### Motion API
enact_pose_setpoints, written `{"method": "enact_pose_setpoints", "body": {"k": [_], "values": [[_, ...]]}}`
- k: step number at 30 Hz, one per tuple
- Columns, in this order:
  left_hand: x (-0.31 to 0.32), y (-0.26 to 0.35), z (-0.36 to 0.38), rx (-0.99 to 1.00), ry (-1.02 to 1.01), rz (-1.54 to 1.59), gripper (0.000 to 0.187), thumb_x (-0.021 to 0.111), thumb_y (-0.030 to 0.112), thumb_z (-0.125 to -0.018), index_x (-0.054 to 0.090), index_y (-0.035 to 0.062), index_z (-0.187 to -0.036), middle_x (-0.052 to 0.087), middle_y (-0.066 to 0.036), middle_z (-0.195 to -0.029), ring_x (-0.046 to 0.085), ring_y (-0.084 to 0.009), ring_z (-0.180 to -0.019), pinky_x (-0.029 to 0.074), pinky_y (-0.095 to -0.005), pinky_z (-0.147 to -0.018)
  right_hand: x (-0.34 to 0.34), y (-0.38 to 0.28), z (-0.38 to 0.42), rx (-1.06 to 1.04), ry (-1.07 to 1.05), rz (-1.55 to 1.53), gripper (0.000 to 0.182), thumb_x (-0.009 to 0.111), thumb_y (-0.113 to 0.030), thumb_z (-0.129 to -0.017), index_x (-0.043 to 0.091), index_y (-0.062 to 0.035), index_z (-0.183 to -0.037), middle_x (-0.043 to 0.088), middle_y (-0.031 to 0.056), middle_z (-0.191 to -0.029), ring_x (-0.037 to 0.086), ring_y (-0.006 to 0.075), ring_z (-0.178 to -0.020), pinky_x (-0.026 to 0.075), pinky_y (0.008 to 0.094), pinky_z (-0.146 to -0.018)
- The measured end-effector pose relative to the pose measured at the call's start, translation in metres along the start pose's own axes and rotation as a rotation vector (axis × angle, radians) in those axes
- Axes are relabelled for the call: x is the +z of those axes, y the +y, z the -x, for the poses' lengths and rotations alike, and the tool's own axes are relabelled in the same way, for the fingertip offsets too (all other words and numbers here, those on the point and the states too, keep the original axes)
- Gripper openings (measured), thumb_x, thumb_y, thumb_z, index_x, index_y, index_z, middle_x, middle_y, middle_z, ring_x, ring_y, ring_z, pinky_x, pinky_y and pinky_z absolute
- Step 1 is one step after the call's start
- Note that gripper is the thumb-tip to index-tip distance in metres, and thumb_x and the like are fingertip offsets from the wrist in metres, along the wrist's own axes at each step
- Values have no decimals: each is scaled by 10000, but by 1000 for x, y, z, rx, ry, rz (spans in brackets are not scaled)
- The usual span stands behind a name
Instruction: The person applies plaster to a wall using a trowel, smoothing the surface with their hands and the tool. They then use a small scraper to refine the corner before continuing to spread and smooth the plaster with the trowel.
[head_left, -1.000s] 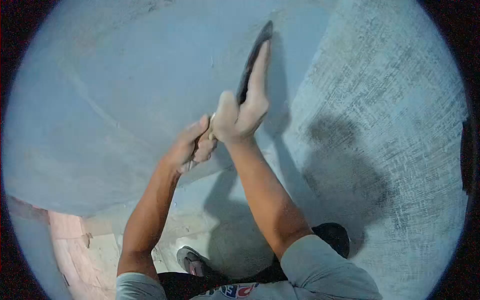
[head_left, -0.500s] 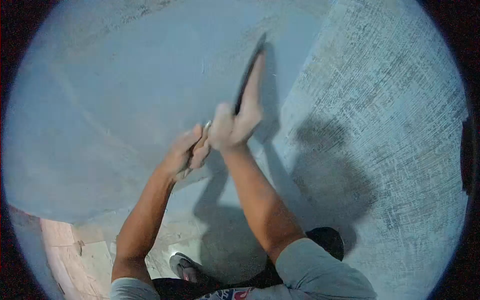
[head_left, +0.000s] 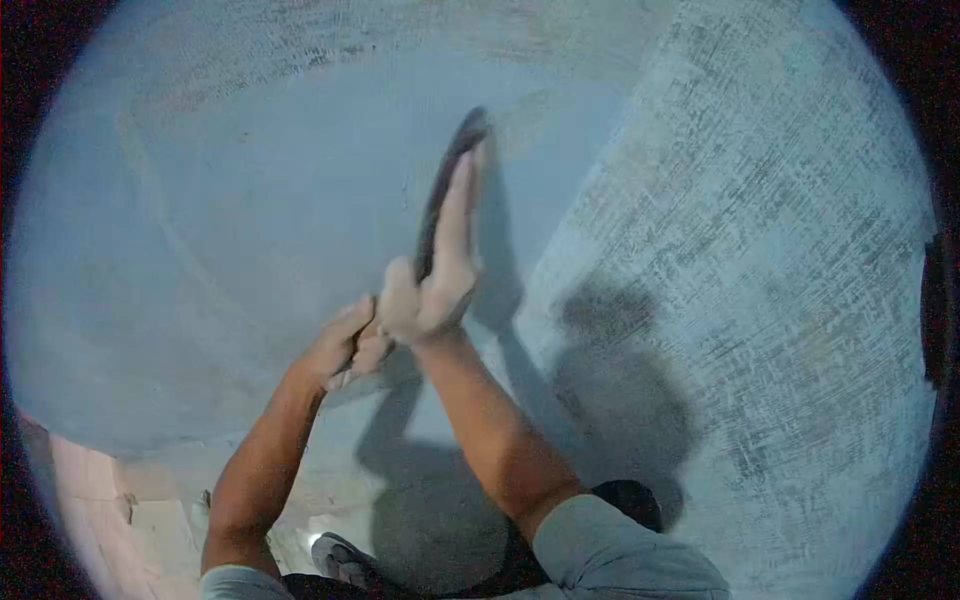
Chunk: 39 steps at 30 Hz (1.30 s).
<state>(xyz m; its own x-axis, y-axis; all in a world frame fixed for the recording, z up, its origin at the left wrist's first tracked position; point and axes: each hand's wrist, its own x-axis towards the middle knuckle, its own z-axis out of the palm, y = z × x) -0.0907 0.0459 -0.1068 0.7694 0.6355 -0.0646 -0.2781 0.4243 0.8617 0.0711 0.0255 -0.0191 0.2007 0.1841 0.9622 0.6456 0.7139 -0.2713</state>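
My right hand [head_left: 440,285] grips a dark, narrow-looking flat tool, seemingly a trowel [head_left: 435,215], with its fingers stretched along the tool. It is seen nearly edge-on, tilted up and to the right, against a smooth blue-grey wall [head_left: 280,190]. Just below and left, my left hand [head_left: 350,345] is closed, close to the heel of the right hand. What lies inside its fingers is mostly hidden. Motion slightly blurs both hands.
On the right, a rough wall surface [head_left: 740,230] carries streaky scratch marks and meets the smooth one along a slanting line. Pale floor tiles [head_left: 90,480] show at lower left, near my sandalled foot [head_left: 340,555]. Shadows of my head and arms fall on the wall.
Both hands and the dark tool have moved down and to the left across the wall. The tool stands a little more upright, and the view has shifted slightly.
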Motion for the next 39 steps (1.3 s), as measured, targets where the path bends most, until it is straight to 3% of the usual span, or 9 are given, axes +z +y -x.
{"method": "enact_pose_setpoints", "body": {"k": [2, 6, 14, 20, 23, 26, 29, 35, 39], "values": [[65, 51, -19, 160, 83, -272, 462, 512, 541, -1077, 596, 100, -967, 509, 29, -654, 413, -94, -483, 341, -269, -450, -12, 17, -52, 50, 153, 19, 779, 418, 31, -803, 294, 184, -1557, 430, 376, -1558, 461, 427, -1457, 326, 444, -1235], [93, 64, -19, 162, 30, -209, 484, 484, 556, -1089, 577, 112, -919, 481, 34, -638, 397, -96, -501, 321, -272, -461, -25, 6, -77, 186, 50, -26, 781, 429, 10, -827, 300, 129, -1588, 375, 372, -1596, 411, 405, -1497, 339, 437, -1227], [-20, -19, 14, -13, 116, -84, 482, 512, 565, -1066, 614, 103, -974, 469, 44, -694, 395, -82, -527, 320, -268, -470, 18, -12, 17, -73, -98, -87, 840, 473, -10, -735, 300, 225, -1524, 259, 442, -1612, 239, 579, -1526, 220, 571, -1262], [82, 70, -10, 191, 154, -350, 511, 437, 571, -1084, 517, 130, -839, 448, 29, -641, 360, -84, -514, 273, -270, -459, -4, 7, -76, 35, 80, -100, 741, 423, -1, -839, 311, 192, -1546, 547, 314, -1438, 577, 352, -1278, 421, 396, -1143], [70, 62, -11, 236, 200, -391, 547, 448, 593, -1081, 537, 119, -821, 450, 29, -651, 347, -77, -529, 264, -271, -465, 4, 2, -66, -100, 140, -8, 784, 446, -8, -809, 303, 183, -1555, 530, 318, -1481, 592, 377, -1288, 439, 404, -1133], [4, -3, 5, 400, 262, -411, 590, 457, 583, -1081, 602, 54, -863, 529, 3, -704, 418, -75, -560, 329, -279, -466, 22, -16, -10, -105, -48, 7, 856, 465, -4, -721, 322, 187, -1543, 364, 399, -1591, 341, 514, -1513, 290, 518, -1246], [-19, -37, 3, 650, 373, -695, 607, 394, 519, -1113, 607, 11, -858, 554, -13, -669, 485, -83, -560, 391, -288, -472, 30, -22, 17, -105, -97, -19, 842, 475, -20, -721, 348, 196, -1525, 352, 434, -1572, 323, 554, -1503, 286, 546, -1248], [70, 56, -3, 383, 302, -605, 611, 405, 520, -1123, 545, 70, -734, 438, 33, -587, 380, -70, -506, 303, -295, -450, 5, -5, -64, -101, 94, -104, 794, 420, 4, -775, 315, 208, -1536, 449, 398, -1523, 487, 487, -1407, 336, 469, -1217], [74, 71, -3, 337, 287, -539, 600, 412, 518, -1124, 540, 80, -735, 424, 42, -606, 345, -74, -501, 285, -297, -447, 10, -7, -67, 4, 85, -75, 795, 437, 6, -773, 315, 211, -1532, 402, 388, -1566, 439, 479, -1451, 302, 480, -1237]]}}
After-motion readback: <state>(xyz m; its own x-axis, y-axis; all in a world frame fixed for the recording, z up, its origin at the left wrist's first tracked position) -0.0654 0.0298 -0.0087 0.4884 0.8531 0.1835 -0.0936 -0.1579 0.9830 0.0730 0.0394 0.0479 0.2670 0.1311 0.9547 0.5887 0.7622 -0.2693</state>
